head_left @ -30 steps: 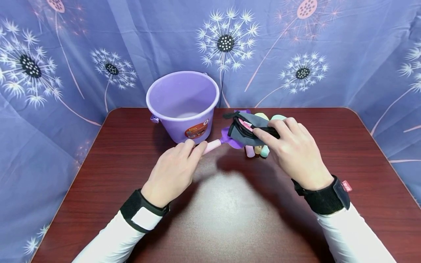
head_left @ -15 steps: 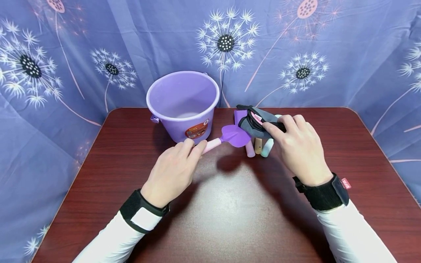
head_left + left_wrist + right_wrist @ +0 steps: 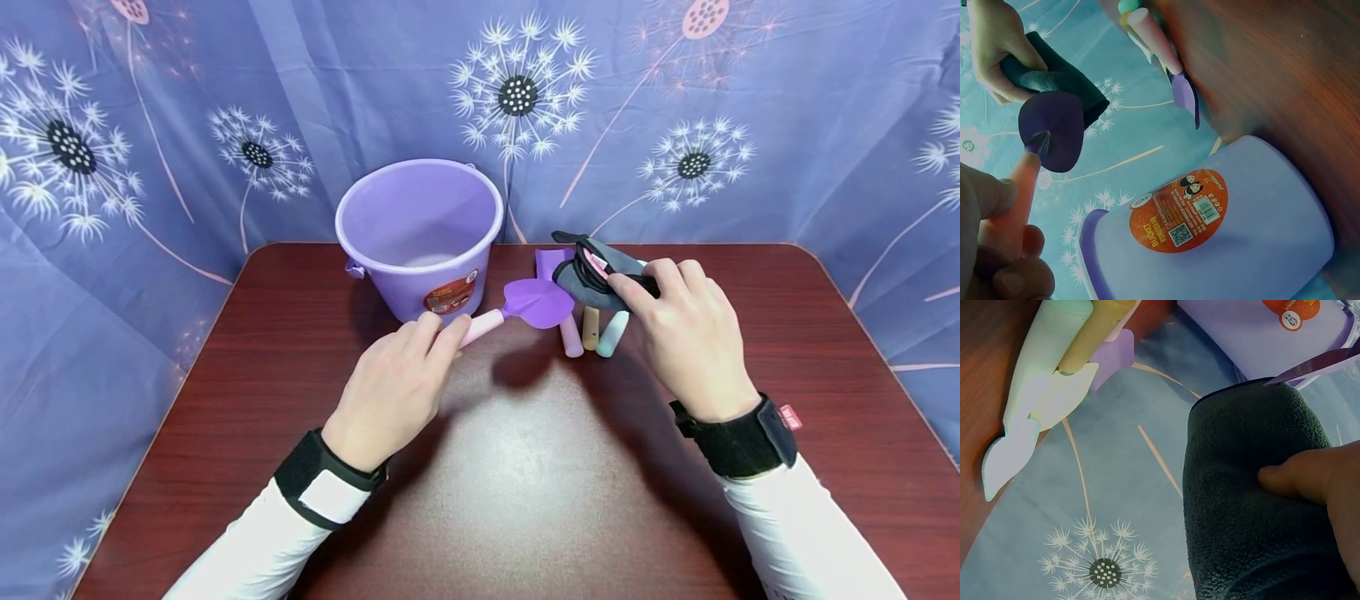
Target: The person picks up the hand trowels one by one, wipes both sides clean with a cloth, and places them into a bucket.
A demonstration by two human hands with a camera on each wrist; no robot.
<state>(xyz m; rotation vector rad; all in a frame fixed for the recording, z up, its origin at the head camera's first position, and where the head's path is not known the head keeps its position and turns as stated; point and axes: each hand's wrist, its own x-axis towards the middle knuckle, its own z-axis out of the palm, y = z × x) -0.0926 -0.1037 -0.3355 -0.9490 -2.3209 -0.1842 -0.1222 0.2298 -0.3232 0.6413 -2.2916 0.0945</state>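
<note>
Left hand curled round the shovel by its handle mid-frame, presumably to leave its purple end free for the grey cloth pinched in right hand right of centre, bucket upper centre, seemingly set back for room.

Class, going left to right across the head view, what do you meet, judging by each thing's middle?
Purple bucket, held trowel, unheld pink handle, tan handle, mint handle, right hand.

head view high, facing forward-down; wrist views close, sharing cloth.
</note>
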